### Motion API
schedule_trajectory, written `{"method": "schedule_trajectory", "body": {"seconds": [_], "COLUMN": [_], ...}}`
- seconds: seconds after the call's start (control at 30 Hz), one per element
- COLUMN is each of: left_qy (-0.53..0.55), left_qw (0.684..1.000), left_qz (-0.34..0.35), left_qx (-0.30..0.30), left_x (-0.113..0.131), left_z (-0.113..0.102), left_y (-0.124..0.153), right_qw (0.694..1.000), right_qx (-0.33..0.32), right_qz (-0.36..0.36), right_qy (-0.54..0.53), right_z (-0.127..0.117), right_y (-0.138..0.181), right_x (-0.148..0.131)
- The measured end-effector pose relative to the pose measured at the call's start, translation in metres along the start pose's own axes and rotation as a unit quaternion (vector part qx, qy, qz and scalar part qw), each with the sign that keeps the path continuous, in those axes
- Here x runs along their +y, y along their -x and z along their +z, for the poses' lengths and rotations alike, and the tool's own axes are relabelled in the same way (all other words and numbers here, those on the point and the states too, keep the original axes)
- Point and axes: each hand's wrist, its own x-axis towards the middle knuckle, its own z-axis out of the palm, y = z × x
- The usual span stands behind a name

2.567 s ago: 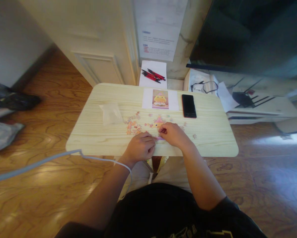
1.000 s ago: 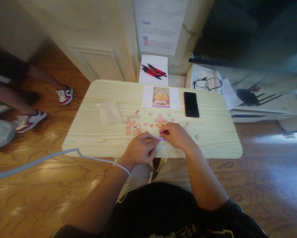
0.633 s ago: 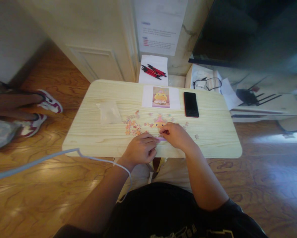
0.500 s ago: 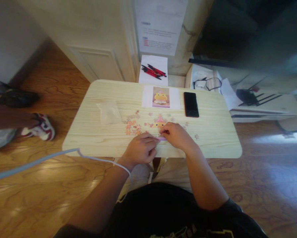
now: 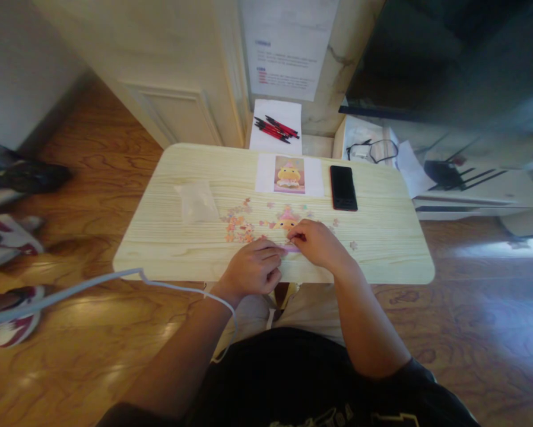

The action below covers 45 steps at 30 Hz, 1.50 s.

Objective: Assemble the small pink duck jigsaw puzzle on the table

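Note:
Several joined jigsaw puzzle pieces form part of a yellow character with a pink hat on the light wooden table. A purple puzzle strip lies nearer to me. My left hand rests at the strip's left end, fingertips touching it, fingers stretched out and thumb bent. My right hand is closed in a pinch just above the strip, at a small puzzle piece mostly hidden by the fingers. Loose orange and pale puzzle pieces are heaped left of the hands. A few more lie scattered on the right.
Behind the puzzle lies a paper with the printed picture, beside a black phone. A clear plastic bag is on the left. Red pens sit beyond the table. A grey cable crosses my left wrist. Another person's shoes are at far left.
Both my hands stay in nearly the same place over the purple strip. At the far left, the other person's feet have moved further left and toward me.

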Motion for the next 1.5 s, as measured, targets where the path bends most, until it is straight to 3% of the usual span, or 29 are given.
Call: {"method": "schedule_trajectory", "body": {"seconds": [0.47,0.83,1.17,1.33,1.5], "left_qy": [0.003,0.002,-0.003,-0.001,0.007], "left_qw": [1.000,1.000,1.000,1.000,1.000], "left_qz": [0.001,0.009,0.016,0.016,0.017], "left_qx": [-0.006,0.012,0.003,0.008,-0.014], "left_x": [0.000,-0.001,0.000,0.001,0.001], "left_z": [0.000,0.002,-0.001,-0.002,-0.004], "left_y": [0.001,0.003,0.000,0.000,-0.005], "right_qw": [1.000,0.994,0.992,0.985,0.974], "right_qx": [-0.001,0.003,0.005,0.056,0.110], "right_qz": [-0.005,0.056,0.056,0.060,0.120], "right_qy": [-0.001,-0.098,-0.114,-0.150,-0.156], "right_z": [-0.001,0.000,-0.001,-0.004,-0.023], "right_y": [0.002,0.003,0.003,0.003,0.012], "right_x": [-0.003,-0.008,-0.007,0.000,0.027]}}
